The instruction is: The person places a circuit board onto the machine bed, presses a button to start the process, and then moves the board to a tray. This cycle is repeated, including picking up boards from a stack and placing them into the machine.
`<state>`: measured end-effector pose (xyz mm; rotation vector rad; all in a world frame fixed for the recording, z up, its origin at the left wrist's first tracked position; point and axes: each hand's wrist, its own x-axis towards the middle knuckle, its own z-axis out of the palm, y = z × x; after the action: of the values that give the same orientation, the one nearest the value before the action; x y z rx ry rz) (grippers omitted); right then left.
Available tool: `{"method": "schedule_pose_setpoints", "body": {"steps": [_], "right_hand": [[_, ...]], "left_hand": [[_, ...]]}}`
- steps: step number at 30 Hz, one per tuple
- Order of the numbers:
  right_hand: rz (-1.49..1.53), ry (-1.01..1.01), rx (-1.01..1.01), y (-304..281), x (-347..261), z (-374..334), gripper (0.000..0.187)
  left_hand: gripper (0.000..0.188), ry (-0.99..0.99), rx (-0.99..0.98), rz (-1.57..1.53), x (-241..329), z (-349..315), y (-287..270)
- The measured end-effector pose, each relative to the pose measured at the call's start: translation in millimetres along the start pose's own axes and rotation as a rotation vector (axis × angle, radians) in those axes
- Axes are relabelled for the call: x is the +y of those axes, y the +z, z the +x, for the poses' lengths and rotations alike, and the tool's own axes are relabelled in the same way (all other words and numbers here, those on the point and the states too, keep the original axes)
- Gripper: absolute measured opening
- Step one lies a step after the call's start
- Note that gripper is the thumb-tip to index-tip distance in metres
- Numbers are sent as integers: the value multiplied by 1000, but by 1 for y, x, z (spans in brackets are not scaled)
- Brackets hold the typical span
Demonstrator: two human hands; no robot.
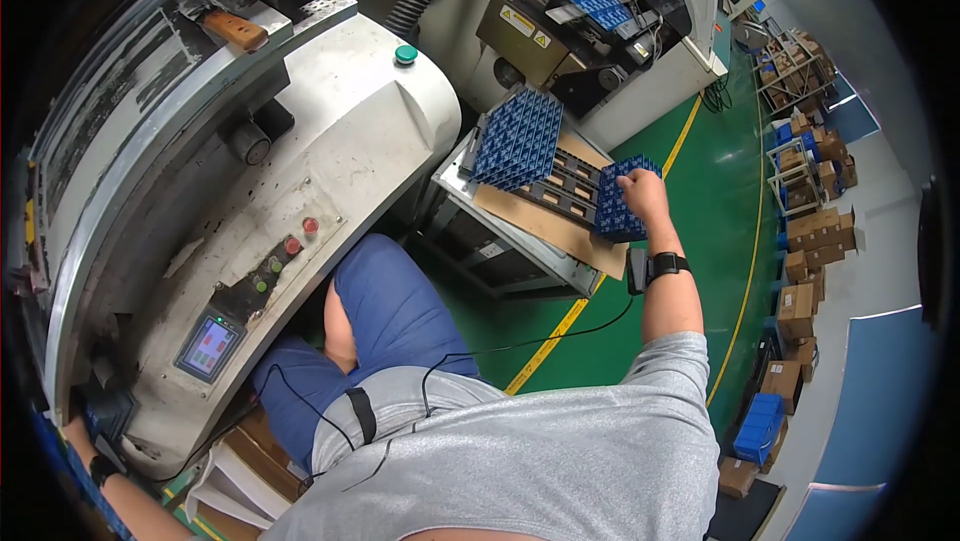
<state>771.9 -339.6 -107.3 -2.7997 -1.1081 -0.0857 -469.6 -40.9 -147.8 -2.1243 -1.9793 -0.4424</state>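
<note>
My right hand [645,193] is stretched out to the right, its fingers curled over the edge of a stack of blue patterned panels [620,216] that look like circuit boards. That stack stands at the right end of a low cart [500,259]. A larger stack of the same blue panels [518,139] sits at the cart's left, with a dark slotted rack [565,186] between the two. At the far lower left, my left hand [78,434] reaches down beside the end of the white machine. Its fingers are hidden there, near something blue at the picture's rim.
The white machine [350,111] with buttons and a small screen [210,346] fills the left. Brown board [550,231] lies on the cart top. Behind stands another machine [570,21] holding a blue panel. A thin cable runs from my right wrist. Cartons [795,311] line the right wall.
</note>
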Motion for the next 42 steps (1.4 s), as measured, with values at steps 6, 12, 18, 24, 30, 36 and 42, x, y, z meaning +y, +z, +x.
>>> {"method": "schedule_pose_setpoints", "body": {"steps": [6,12,18,24,30,36,42], "right_hand": [[388,6,-220,18,-59,10,26],[552,128,-380,34,-96,14,31],[565,165,-397,47,-104,18,31],[624,198,-417,46,-110,18,28],[558,165,-401,46,-114,21,26],[287,71,-297,46,-120,25,22],[139,-25,3,18,-111,22,26]], "left_hand": [[35,18,-30,-28,6,0,0],[34,-102,-43,-114,21,-7,5],[32,39,40,-125,21,-6,7],[32,2,39,-120,16,-8,9],[33,38,97,-157,20,-6,17],[32,43,100,-152,22,-9,9],[31,33,66,-205,25,-8,7]]}}
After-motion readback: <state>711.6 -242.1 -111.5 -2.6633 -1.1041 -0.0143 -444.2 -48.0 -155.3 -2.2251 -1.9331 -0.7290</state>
